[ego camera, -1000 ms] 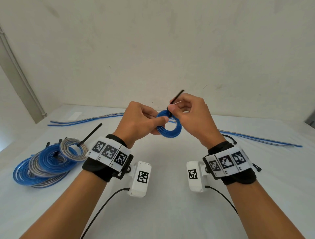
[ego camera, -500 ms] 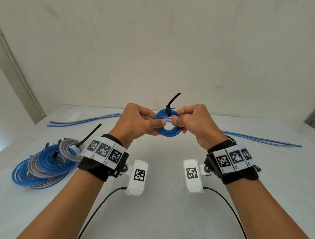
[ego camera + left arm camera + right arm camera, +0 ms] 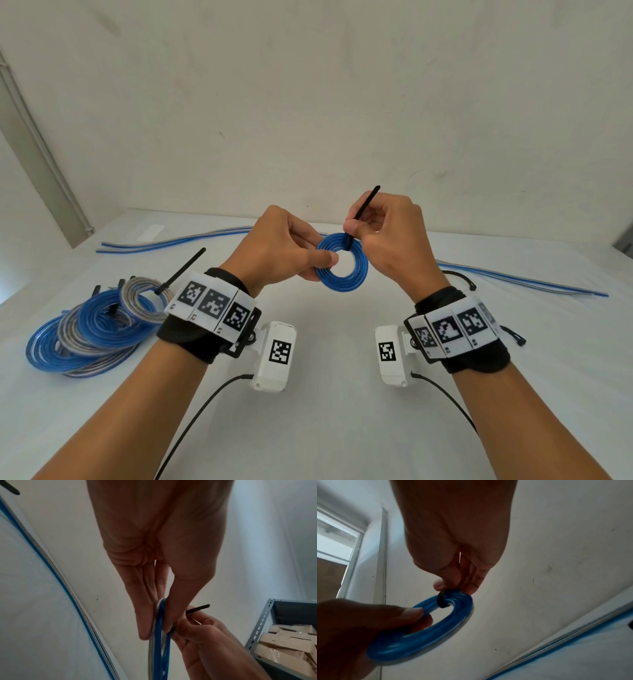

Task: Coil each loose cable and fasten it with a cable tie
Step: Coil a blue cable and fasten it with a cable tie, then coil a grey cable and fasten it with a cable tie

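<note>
A small blue cable coil (image 3: 342, 277) (image 3: 426, 632) (image 3: 161, 649) is held up in the air above the table. My left hand (image 3: 294, 257) (image 3: 154, 615) pinches its left side between thumb and fingers. A black cable tie (image 3: 363, 209) (image 3: 441, 600) (image 3: 199, 609) is looped round the coil's top. My right hand (image 3: 383, 236) (image 3: 457, 582) pinches the tie's tail just above the coil, and the tail sticks up and to the right past the fingers.
A pile of tied blue and grey coils (image 3: 92, 329) lies at the table's left, one black tie tail (image 3: 181, 270) sticking up. Loose blue and grey cables (image 3: 171, 240) (image 3: 520, 284) run along the far edge. A metal shelf with cardboard boxes (image 3: 288, 639) stands to the right.
My right hand left the coil's right side, rose and took the tie's tail, which now stands straight up to the right. The left hand kept holding the coil.
</note>
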